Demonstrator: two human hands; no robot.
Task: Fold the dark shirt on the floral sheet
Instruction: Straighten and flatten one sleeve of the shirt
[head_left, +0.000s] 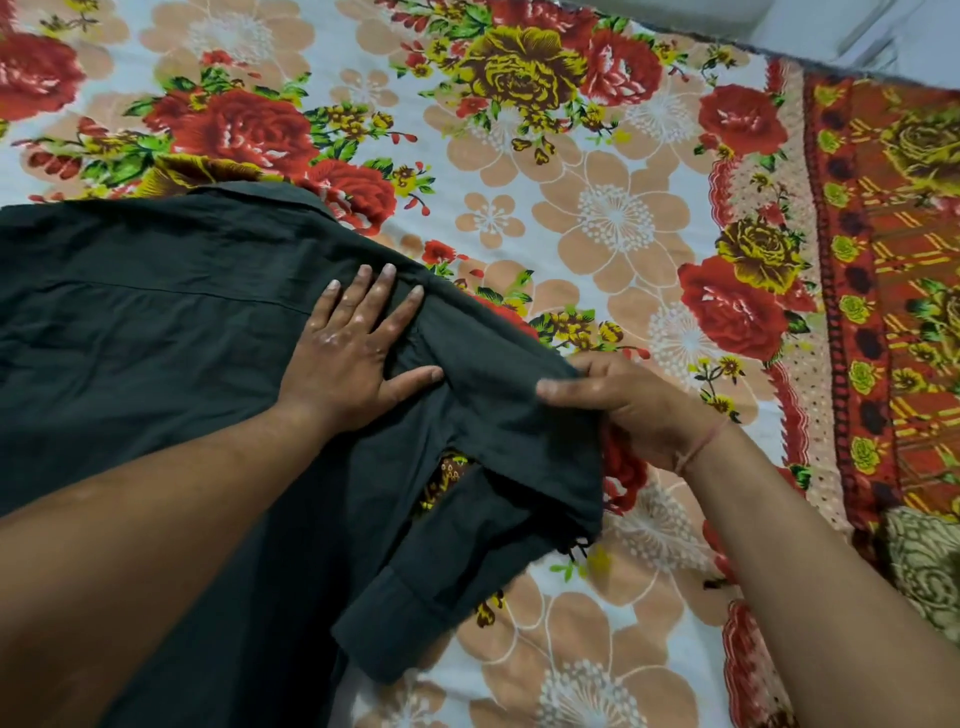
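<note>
The dark shirt (171, 332) lies back-up on the floral sheet (613, 218), spread across the left and lower part of the view, its collar (270, 195) toward the far edge; the sheet covers what looks like a bed, so the cloth has a soft, flat base to be smoothed against.

The left hand (353, 348) rests flat on the shirt near the shoulder seam, fingers spread and palm down; it grips nothing, and seems placed there as an anchor, pinning the body of the shirt so that the fold line stays where the edge of the palm sets it.

The right hand (628, 405) has its grip closed on the sleeve (493, 447), thumb on top and the fingers tucked beneath the cloth's outer edge; the pinch lifts that edge slightly off the sheet, and the rest of the sleeve trails down toward the viewer, its cuff (400, 623) lying on the sheet; a small gap in the bunched cloth shows the print below.

Holding the sleeve at its upper part, and not at the cuff, probably gives control of the crease at the shoulder; the likely step in hand is folding the sleeve inward over the back, so the task appears to be at an early stage; a red thread (701, 447) circles the right wrist.
</note>
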